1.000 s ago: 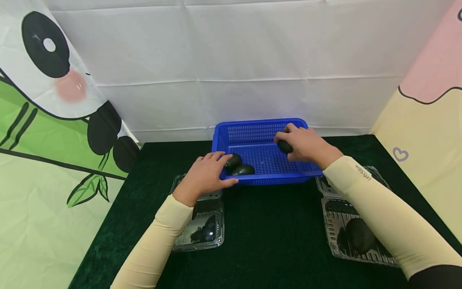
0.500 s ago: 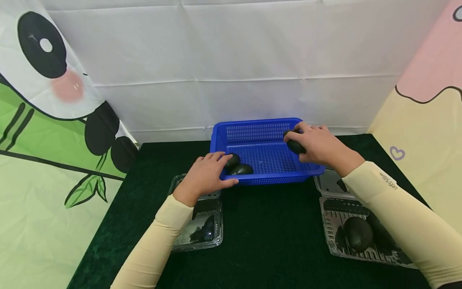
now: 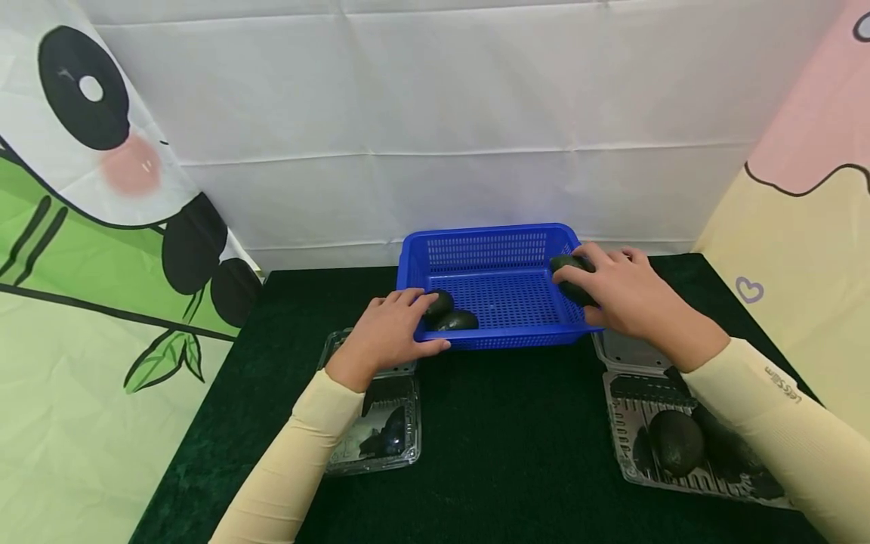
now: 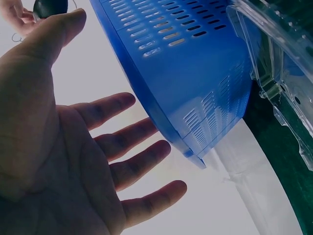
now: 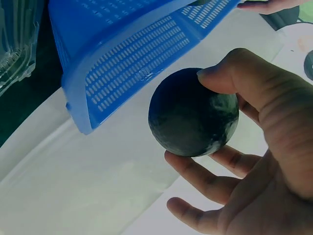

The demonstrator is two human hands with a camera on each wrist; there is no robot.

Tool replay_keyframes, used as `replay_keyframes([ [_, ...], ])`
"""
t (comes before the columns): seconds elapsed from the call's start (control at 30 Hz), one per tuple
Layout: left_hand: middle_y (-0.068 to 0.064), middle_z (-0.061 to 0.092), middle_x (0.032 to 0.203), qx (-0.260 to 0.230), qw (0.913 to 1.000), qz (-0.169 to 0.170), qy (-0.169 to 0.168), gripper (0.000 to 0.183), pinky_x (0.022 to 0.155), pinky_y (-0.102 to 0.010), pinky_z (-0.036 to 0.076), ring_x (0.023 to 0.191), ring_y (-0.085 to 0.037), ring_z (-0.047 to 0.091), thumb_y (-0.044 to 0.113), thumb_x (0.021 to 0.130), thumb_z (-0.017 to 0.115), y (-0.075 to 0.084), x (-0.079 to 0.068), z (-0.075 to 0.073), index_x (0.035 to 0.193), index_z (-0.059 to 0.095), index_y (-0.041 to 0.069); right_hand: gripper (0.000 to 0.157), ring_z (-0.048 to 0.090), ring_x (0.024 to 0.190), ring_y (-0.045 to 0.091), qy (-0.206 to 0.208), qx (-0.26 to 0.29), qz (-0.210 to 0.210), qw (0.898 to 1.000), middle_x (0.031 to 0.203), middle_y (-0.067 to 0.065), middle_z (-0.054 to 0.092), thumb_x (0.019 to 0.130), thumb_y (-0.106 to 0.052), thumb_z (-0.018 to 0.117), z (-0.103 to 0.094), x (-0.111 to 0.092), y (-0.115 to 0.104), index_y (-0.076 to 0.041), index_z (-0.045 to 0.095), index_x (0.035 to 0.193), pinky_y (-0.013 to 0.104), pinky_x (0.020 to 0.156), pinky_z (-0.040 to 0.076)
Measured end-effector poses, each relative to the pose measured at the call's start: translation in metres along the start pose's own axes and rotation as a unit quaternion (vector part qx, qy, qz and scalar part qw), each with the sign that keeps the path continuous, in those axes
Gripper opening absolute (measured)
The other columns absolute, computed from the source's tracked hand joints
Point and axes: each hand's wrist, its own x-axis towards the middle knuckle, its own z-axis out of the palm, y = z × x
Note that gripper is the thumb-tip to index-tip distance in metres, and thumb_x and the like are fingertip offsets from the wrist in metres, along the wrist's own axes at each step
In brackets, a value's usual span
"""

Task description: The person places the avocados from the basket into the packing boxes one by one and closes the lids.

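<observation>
My right hand (image 3: 628, 291) grips a dark green avocado (image 3: 574, 279) over the right end of the blue plastic basket (image 3: 503, 337). In the right wrist view, the thumb and fingers pinch the avocado (image 5: 190, 115), outside the basket wall's outline. Two more avocados (image 3: 457, 320) lie inside the basket at its front left corner. My left hand (image 3: 384, 332) is spread at that corner, holding nothing. The left wrist view shows its fingers extended beside the basket rim (image 4: 142, 93); whether they touch it, I cannot tell.
An open clear plastic clamshell (image 3: 381, 446) with dark fruit sits front left, partly beneath my left arm. Another open clamshell (image 3: 635, 446) at right holds several avocados (image 3: 676, 443), partly covered by my right forearm. Dark green cloth (image 3: 503, 446) covers the table; a white sheet (image 3: 476, 113) hangs behind.
My right hand has moved to the right with the avocado, from over the basket's interior to its right rim. The left hand and the two avocados in the basket have stayed put.
</observation>
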Motion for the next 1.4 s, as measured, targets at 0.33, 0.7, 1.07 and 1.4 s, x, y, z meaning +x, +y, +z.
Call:
replay_keyframes([
  [0.33, -0.013, 0.044, 0.159, -0.001, 1.0, 0.002, 0.001, 0.088, 0.114, -0.061, 0.035, 0.145, -0.037, 0.04, 0.075, 0.09, 0.059, 0.0, 0.0, 0.002, 0.157, 0.045, 0.019, 0.06, 0.062, 0.107, 0.046, 0.052, -0.004, 0.007, 0.999, 0.137, 0.025, 0.054, 0.078, -0.014, 0.088, -0.002, -0.049, -0.005, -0.026, 0.063, 0.132, 0.074, 0.094, 0.039],
  [0.7, -0.012, 0.044, 0.159, -0.002, 1.0, 0.005, 0.005, 0.089, 0.114, -0.062, 0.034, 0.144, -0.037, 0.041, 0.075, 0.09, 0.058, 0.001, 0.0, 0.001, 0.157, 0.045, 0.018, 0.066, 0.069, 0.097, 0.038, 0.071, 0.009, 0.016, 0.997, 0.136, 0.025, 0.053, 0.073, -0.012, 0.089, 0.002, -0.09, -0.006, -0.025, 0.063, 0.131, 0.076, 0.089, 0.038],
  [1.07, -0.013, 0.045, 0.158, -0.003, 0.9999, 0.004, 0.009, 0.089, 0.114, -0.062, 0.034, 0.144, -0.038, 0.042, 0.075, 0.09, 0.058, 0.0, -0.001, 0.002, 0.157, 0.046, 0.018, 0.064, 0.063, 0.107, 0.053, 0.015, 0.023, 0.063, 0.998, 0.139, 0.026, 0.05, 0.075, -0.016, 0.089, 0.012, -0.116, -0.013, -0.026, 0.064, 0.134, 0.079, 0.09, 0.037],
  [1.4, -0.012, 0.044, 0.159, -0.006, 1.0, 0.005, 0.005, 0.089, 0.114, -0.062, 0.033, 0.144, -0.038, 0.041, 0.076, 0.09, 0.058, -0.002, -0.001, 0.003, 0.157, 0.046, 0.018, 0.065, 0.064, 0.105, 0.052, -0.011, 0.045, 0.088, 0.995, 0.139, 0.026, 0.049, 0.076, -0.019, 0.09, 0.028, -0.134, -0.021, -0.027, 0.063, 0.134, 0.08, 0.088, 0.037],
])
